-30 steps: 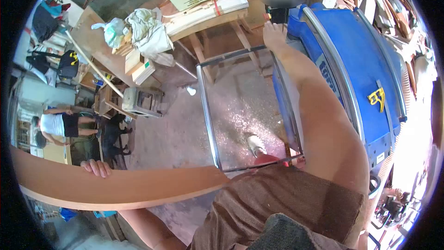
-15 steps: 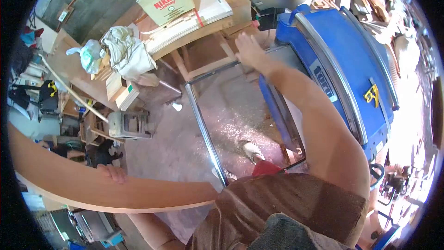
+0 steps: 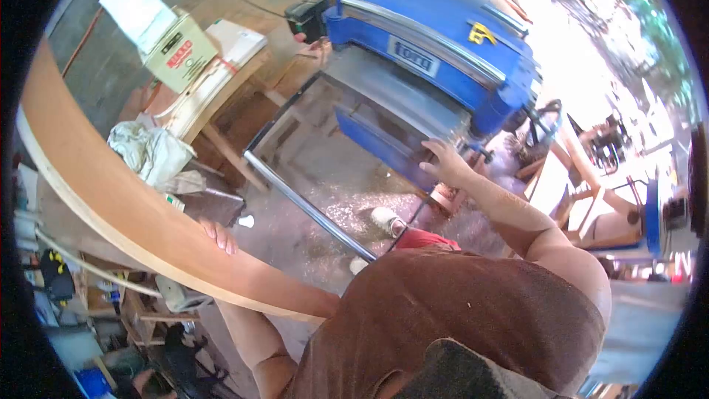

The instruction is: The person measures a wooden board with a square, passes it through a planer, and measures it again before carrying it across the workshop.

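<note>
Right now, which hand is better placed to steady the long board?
Left. The left hand holds the board with its fingers curled over the edge. The right hand is on the blue machine, apart from the board.

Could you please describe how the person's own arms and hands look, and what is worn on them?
Both arms are bare right up to the brown shirt. The left hand and the right hand wear no gloves; no watch or bracelet shows on either wrist.
</note>
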Tool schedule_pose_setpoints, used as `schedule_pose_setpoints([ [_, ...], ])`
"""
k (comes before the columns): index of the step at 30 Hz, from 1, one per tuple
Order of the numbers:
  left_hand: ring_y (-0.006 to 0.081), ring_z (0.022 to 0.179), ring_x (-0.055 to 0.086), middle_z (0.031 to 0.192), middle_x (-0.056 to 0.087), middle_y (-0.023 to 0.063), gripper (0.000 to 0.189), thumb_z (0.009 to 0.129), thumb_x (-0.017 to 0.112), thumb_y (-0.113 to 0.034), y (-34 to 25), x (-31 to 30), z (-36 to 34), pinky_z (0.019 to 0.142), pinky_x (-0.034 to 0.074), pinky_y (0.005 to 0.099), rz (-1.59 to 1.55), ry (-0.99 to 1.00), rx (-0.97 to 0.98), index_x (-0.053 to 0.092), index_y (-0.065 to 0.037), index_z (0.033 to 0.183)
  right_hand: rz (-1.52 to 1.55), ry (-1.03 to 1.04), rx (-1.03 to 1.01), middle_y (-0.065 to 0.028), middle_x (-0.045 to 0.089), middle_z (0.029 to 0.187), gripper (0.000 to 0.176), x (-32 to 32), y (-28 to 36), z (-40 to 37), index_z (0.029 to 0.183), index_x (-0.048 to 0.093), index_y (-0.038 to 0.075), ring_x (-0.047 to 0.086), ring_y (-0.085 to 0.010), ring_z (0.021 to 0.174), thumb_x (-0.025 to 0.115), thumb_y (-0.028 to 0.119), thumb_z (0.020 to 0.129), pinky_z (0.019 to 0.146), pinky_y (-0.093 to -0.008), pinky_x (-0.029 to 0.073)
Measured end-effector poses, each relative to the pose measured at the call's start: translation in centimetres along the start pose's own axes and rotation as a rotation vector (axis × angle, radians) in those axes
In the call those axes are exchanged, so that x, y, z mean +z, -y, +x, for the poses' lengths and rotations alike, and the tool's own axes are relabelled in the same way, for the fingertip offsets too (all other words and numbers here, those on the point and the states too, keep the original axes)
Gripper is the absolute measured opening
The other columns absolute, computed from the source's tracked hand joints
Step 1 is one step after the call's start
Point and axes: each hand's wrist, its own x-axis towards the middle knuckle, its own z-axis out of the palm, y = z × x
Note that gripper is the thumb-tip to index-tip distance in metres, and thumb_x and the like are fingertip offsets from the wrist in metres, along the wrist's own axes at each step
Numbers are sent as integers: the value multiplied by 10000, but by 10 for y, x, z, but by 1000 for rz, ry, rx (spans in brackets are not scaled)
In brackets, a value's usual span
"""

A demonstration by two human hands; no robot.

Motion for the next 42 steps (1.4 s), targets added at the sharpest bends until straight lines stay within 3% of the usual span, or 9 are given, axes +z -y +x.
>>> schedule_pose_setpoints([
  [7,295,652,563,777,545,129,454,917,530,-468,56,22,16,635,505,411,-28,-88,-155,514,-14,945,56,-314,-162,-231,483,1355,597,-56,-5,-36,1330,496,30,437,-364,1288,672,337,849,1084,-425,353],
  [12,203,516,550,697,562,80,537,979,349,-563,131,86,23,442,494,302,395,-1100,-279,556,-70,923,-48,-516,-82,-213,530,1320,541,-169,-54,12,1275,550,38,480,-370,1247,682,320,832,1065,-432,374],
  [13,204,560,599,777,621,94,596,990,303,-572,154,3,-24,447,504,314,577,-1150,-309,580,-46,958,-97,-525,1,-219,531,1316,538,-191,-80,29,1279,549,50,486,-374,1239,680,320,833,1062,-439,376],
  [16,204,875,620,952,648,111,479,1017,373,-360,194,83,12,758,510,362,1146,-956,-496,594,57,1099,-348,-591,187,-221,493,1354,580,-231,-182,87,1327,513,87,462,-383,1258,647,385,848,1067,-454,370],
  [18,174,913,606,1007,670,133,487,983,497,-360,226,89,10,781,489,339,1157,-1011,-466,637,94,1090,-473,-594,263,-212,446,1405,616,-251,-223,116,1362,480,106,423,-385,1297,625,424,854,1078,-460,359],
  [26,138,651,521,669,598,48,587,881,630,-490,272,92,-1,604,443,377,1230,-1018,-792,662,93,822,-420,-475,457,-198,505,1363,606,-282,-279,162,1363,484,111,458,-336,1294,617,430,865,1062,-463,381],
  [30,155,670,596,690,657,122,569,842,668,-514,267,95,4,633,482,368,1357,-989,-885,698,52,896,-472,-171,410,-218,567,1257,492,-288,-275,171,1216,556,28,522,-369,1193,607,395,892,995,-445,430],
  [35,344,781,671,791,673,231,559,797,696,-519,263,55,-22,704,490,433,1483,-918,-910,670,25,921,-622,-376,395,-240,591,1210,476,-263,-298,173,1175,583,2,556,-374,1155,624,377,884,992,-445,434],
  [42,348,753,633,777,634,194,553,760,737,-503,251,33,-13,697,478,423,1549,-844,-948,507,-16,881,-576,-191,386,-244,588,1229,542,-260,-298,174,1244,549,-8,554,-388,1159,615,387,879,1004,-441,429],
])
